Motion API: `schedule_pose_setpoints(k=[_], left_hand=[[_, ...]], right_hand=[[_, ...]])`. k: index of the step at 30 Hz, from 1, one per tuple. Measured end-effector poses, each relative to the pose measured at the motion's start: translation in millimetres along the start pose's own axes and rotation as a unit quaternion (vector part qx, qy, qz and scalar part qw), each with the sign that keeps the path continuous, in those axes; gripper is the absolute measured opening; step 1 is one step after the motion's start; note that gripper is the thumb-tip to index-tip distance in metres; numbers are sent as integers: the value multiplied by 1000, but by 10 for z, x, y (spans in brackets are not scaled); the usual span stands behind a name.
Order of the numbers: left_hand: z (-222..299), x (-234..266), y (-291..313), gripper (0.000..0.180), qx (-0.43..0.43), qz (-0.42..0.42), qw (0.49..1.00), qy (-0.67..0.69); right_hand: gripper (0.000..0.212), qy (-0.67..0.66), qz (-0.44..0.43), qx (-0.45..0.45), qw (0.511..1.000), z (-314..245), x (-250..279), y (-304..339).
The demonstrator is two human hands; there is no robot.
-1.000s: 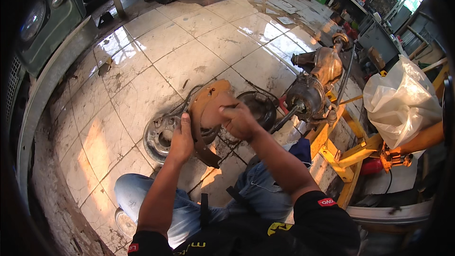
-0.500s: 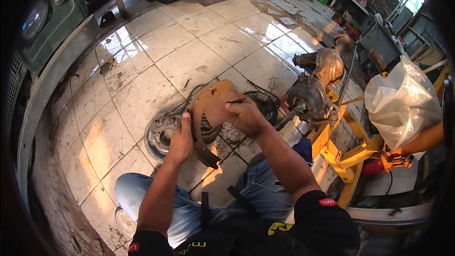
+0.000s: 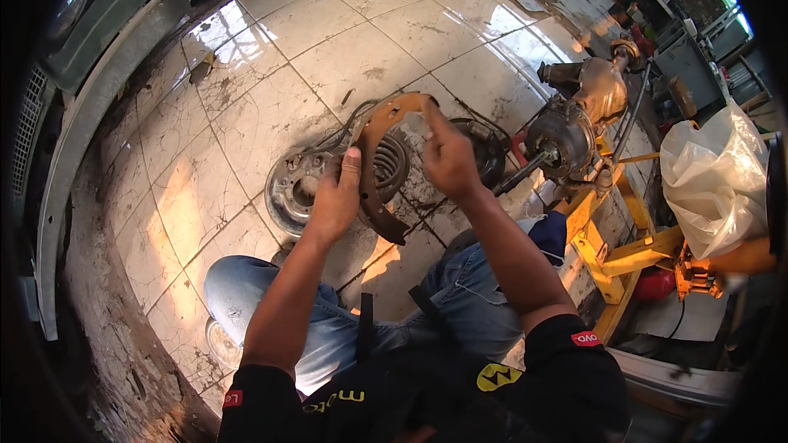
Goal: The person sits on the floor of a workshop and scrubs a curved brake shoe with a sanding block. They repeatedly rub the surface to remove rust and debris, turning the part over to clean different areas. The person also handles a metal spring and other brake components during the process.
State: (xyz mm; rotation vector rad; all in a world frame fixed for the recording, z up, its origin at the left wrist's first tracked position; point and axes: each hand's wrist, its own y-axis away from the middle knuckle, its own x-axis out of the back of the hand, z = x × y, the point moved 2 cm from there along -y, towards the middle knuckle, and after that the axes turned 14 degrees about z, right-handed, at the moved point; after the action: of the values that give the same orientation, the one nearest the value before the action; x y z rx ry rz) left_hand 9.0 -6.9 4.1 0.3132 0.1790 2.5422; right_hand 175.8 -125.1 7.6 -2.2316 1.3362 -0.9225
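A rust-brown, curved brake shoe (image 3: 377,196) is held up in front of me, over the floor. My left hand (image 3: 335,201) grips its outer edge near the middle, thumb laid along the metal. At the shoe's upper end is my right hand (image 3: 450,162), index finger stretched toward the tip and the other fingers curled. The brown sandpaper sheet in that hand is mostly hidden, with little more than its edge by the fingers. Behind the shoe a coil spring (image 3: 392,162) lies on the floor, beside a round metal brake plate (image 3: 283,201).
To the right, an axle housing (image 3: 574,119) rests on a yellow stand (image 3: 606,267). A clear plastic bag (image 3: 712,176) sits near that stand. Another dark round part (image 3: 486,160) lies beyond my right hand. A vehicle's green front (image 3: 123,12) and metal bumper (image 3: 98,82) border the left.
My right hand has moved up and away along the shoe to its upper end. The brown sheet, broad in view before, is now mostly hidden. The whole view has shifted slightly.
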Motion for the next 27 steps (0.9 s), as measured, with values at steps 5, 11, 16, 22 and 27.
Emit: schedule_pose_setpoints(k=[5, 11, 16, 22, 27], left_hand=[[-281, -117, 6, 73, -95, 113, 989, -32], [-143, -45, 37, 70, -2, 34, 999, 12], [-247, -124, 45, 66, -22, 64, 998, -17], [-154, -165, 87, 64, 24, 21, 999, 1], [-224, -257, 69, 67, -39, 49, 998, -29]], right_hand=[[68, 215, -66, 159, 961, 58, -277, 145], [64, 219, -129, 165, 953, 161, -320, 223], [58, 266, -112, 144, 946, 235, -381, 262], [53, 283, -105, 88, 949, 256, -375, 259], [50, 291, -122, 89, 945, 241, -331, 243]])
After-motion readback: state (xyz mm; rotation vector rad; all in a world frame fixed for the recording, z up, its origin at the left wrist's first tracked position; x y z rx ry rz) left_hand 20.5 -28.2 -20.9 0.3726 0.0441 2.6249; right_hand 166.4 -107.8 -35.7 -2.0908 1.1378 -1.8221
